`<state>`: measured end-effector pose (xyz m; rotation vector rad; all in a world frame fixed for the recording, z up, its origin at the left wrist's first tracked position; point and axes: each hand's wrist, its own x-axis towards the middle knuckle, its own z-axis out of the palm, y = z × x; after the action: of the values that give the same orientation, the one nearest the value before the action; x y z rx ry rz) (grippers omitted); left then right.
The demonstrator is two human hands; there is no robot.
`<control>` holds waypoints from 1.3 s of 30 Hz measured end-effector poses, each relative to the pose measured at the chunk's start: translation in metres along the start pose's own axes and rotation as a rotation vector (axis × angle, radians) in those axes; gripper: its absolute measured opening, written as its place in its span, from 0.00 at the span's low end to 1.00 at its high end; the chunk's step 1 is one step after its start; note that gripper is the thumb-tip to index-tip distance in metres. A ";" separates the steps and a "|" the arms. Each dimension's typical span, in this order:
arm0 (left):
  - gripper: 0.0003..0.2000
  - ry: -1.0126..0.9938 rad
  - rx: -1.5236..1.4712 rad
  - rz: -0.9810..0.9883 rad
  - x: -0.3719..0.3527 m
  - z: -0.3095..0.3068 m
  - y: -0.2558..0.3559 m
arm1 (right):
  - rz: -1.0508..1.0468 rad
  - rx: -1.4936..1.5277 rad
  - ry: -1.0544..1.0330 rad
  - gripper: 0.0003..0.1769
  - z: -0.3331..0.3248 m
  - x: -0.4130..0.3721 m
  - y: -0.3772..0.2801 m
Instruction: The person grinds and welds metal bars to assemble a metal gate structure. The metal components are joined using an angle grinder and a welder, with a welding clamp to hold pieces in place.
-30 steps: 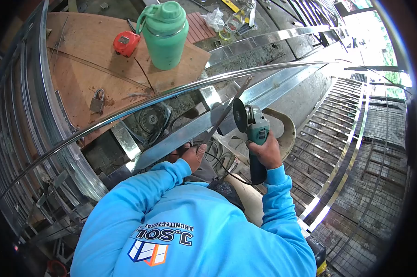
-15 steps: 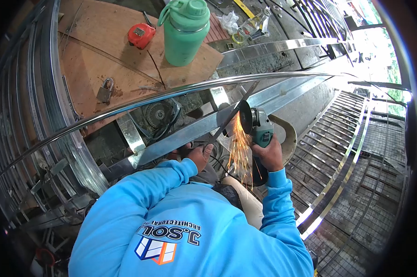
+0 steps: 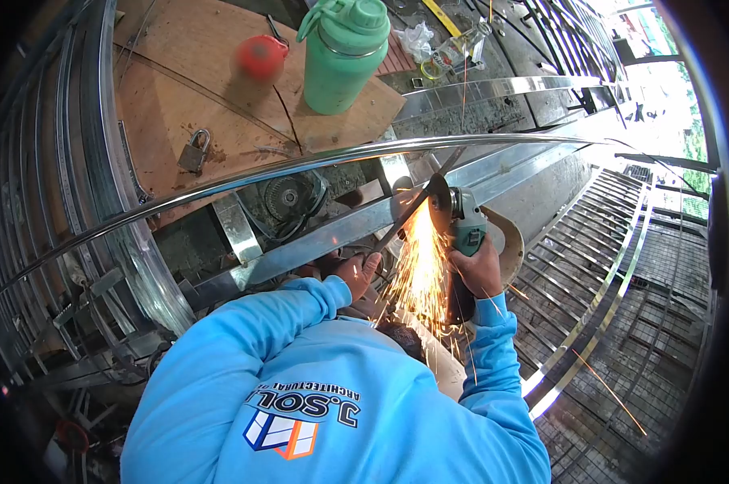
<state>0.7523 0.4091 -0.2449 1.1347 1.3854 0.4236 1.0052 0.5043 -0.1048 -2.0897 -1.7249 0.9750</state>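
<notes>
My right hand (image 3: 479, 268) is wrapped round a green angle grinder (image 3: 467, 230). The grinder's disc (image 3: 439, 203) touches a thin dark metal bar (image 3: 406, 216), and orange sparks (image 3: 425, 278) pour down from the contact. My left hand (image 3: 356, 276) is closed round the lower end of that bar. The bar slants up across a flat metal beam (image 3: 324, 238) and passes under a long curved shiny rail (image 3: 275, 168). Both my forearms are in blue sleeves.
A wooden board (image 3: 187, 81) at the upper left holds a green bottle (image 3: 344, 60), a red tape measure (image 3: 261, 58) and a padlock (image 3: 194, 153). Metal railings (image 3: 582, 258) lie at right, with more bars (image 3: 54, 161) at left. A clear glass bottle (image 3: 461, 44) lies behind.
The spark stream has become much denser and brighter, with stray sparks flying right. The whole scene sits slightly further right and lower in view. Both hands keep their holds.
</notes>
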 end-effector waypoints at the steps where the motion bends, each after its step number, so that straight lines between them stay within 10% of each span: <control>1: 0.36 -0.013 -0.053 -0.013 0.002 0.002 -0.002 | -0.002 0.025 0.000 0.35 0.000 0.000 0.002; 39: 0.29 0.078 -0.025 0.082 0.007 0.016 -0.019 | -0.087 0.036 -0.013 0.34 -0.004 0.009 -0.009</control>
<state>0.7612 0.4008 -0.2673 1.1681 1.4008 0.5471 1.0013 0.5159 -0.0990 -1.9728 -1.7755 0.9881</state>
